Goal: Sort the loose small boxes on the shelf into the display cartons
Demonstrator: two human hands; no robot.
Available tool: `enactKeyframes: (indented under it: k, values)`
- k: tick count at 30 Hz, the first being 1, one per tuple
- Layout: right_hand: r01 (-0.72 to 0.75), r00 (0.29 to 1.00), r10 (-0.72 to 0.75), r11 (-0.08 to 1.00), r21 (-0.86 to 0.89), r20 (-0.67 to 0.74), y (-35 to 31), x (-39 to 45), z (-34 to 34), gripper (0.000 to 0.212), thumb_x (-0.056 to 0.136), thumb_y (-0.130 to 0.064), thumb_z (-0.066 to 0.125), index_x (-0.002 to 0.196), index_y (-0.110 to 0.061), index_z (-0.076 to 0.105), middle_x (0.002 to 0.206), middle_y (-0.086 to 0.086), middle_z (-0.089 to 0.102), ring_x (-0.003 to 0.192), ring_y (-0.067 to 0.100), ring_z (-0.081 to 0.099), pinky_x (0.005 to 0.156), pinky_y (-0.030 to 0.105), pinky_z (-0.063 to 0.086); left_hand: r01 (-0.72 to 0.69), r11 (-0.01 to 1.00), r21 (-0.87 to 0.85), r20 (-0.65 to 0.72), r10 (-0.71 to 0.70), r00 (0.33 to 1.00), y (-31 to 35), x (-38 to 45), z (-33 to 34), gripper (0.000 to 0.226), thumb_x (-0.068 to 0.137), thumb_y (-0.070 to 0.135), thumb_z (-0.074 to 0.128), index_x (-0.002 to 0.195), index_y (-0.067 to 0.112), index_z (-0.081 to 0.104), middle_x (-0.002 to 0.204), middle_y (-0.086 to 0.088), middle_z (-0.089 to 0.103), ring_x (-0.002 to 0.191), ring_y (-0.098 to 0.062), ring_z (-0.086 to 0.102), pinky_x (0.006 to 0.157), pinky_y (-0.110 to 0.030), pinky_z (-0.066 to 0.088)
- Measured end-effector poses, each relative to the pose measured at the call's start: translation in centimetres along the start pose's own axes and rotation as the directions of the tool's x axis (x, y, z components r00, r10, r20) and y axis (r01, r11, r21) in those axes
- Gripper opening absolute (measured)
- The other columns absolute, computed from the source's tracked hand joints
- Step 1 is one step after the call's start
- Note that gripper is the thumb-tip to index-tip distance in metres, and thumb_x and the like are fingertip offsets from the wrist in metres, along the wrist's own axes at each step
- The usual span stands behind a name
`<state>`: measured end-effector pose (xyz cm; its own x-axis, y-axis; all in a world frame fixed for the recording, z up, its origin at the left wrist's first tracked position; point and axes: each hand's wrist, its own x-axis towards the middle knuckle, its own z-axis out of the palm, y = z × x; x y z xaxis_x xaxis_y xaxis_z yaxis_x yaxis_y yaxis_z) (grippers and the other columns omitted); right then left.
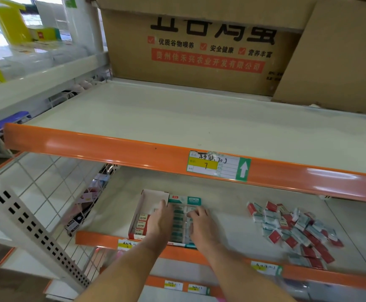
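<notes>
Hands: my left hand [161, 222] and right hand [201, 224] lay flat, fingers spread, on the teal carton [183, 221], seemingly gripping nothing.
Loose boxes [295, 231]: heaped rightward on the shelf [232, 214], nearer my right.
Red carton [142, 212]: touching the teal carton's left side.

Bright, even light; soft, bowed edges.

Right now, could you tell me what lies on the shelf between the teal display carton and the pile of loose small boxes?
Nothing: in the head view, bare shelf separates the teal display carton from the pile of loose boxes.
</notes>
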<state>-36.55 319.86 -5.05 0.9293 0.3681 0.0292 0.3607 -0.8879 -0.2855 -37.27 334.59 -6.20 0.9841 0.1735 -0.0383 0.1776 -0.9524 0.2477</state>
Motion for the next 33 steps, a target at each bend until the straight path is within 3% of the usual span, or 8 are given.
enactKeyframes:
  k: [6,13,19,21,23,26,28,33]
  values:
    - [0.049,0.996,-0.041,0.994,-0.094,0.081,-0.3,-0.3,0.3,0.057,0.09,-0.027,0.067,0.142,-0.031,0.046,0.138,-0.001,0.038,0.126,0.02,0.035,0.11,0.035,0.038,0.014,1.0,-0.008,-0.02,-0.014,1.0,0.2,0.0,0.4,0.041,0.092,0.024,0.063,0.124,0.025,0.038,0.112,0.002,0.046,0.077,-0.012,0.055,0.075,-0.027,0.058]
    - [-0.058,0.998,0.059,0.988,-0.14,-0.001,0.0,0.6,0.1,0.041,0.09,-0.028,0.064,0.13,-0.02,0.058,0.134,-0.006,0.049,0.12,0.019,0.037,0.108,0.033,0.035,0.006,0.999,0.042,-0.021,-0.005,1.0,0.4,-0.4,-0.2,0.046,0.088,0.021,0.068,0.125,0.022,0.04,0.112,0.0,0.048,0.088,-0.013,0.052,0.078,-0.028,0.055]
    - [-0.064,0.998,0.064,0.991,-0.121,-0.007,0.2,0.6,0.0,0.042,0.09,-0.027,0.064,0.131,-0.02,0.057,0.135,-0.007,0.049,0.122,0.017,0.036,0.109,0.032,0.035,-0.008,0.997,0.079,-0.029,0.011,1.0,0.6,-0.3,-0.5,0.049,0.086,0.023,0.07,0.126,0.021,0.042,0.115,-0.001,0.051,0.095,-0.014,0.051,0.083,-0.029,0.054]
    - [-0.018,1.0,0.021,0.994,-0.107,0.019,0.0,0.7,-0.1,0.05,0.09,-0.027,0.064,0.137,-0.023,0.051,0.143,-0.004,0.044,0.13,0.019,0.032,0.113,0.034,0.031,-0.007,0.995,0.101,-0.03,0.01,0.999,0.7,-0.3,-0.6,0.05,0.086,0.025,0.07,0.127,0.021,0.042,0.116,-0.001,0.051,0.097,-0.014,0.052,0.085,-0.03,0.054]
    - [0.023,0.994,-0.015,0.997,-0.071,0.106,-0.2,0.7,0.0,0.057,0.094,-0.031,0.06,0.147,-0.032,0.038,0.16,0.002,0.022,0.146,0.028,0.015,0.12,0.044,0.018,-0.008,0.993,0.117,-0.024,0.011,1.0,0.7,-0.3,-0.7,0.052,0.087,0.026,0.069,0.13,0.02,0.041,0.12,-0.003,0.05,0.1,-0.016,0.051,0.088,-0.031,0.053]
    - [-0.015,0.978,0.029,0.997,-0.07,0.205,-0.1,0.9,0.6,0.05,0.105,-0.042,0.032,0.153,-0.044,0.019,0.165,0.001,-0.012,0.151,0.034,-0.011,0.121,0.05,0.0,-0.01,0.988,0.151,-0.025,0.014,1.0,0.7,-0.5,-0.6,0.055,0.087,0.027,0.068,0.133,0.019,0.038,0.124,-0.006,0.045,0.105,-0.017,0.049,0.091,-0.032,0.051]
    - [-0.047,0.977,0.062,0.996,-0.078,0.204,0.0,0.8,0.8,0.048,0.106,-0.044,0.025,0.154,-0.044,0.018,0.165,0.002,-0.015,0.151,0.034,-0.013,0.121,0.049,-0.002,-0.013,0.984,0.176,-0.02,0.016,1.0,0.7,-0.6,-0.8,0.055,0.088,0.028,0.067,0.133,0.019,0.038,0.127,-0.006,0.043,0.108,-0.019,0.048,0.094,-0.033,0.049]
    - [-0.051,0.986,0.05,0.999,0.0,0.161,0.1,0.4,0.6,0.047,0.106,-0.042,0.03,0.153,-0.043,0.024,0.166,-0.002,-0.003,0.152,0.03,-0.005,0.122,0.046,0.004,-0.03,0.972,0.232,-0.032,0.038,0.999,1.3,-0.4,-1.2,0.05,0.091,0.028,0.061,0.135,0.017,0.04,0.133,-0.009,0.038,0.116,-0.024,0.043,0.099,-0.036,0.045]
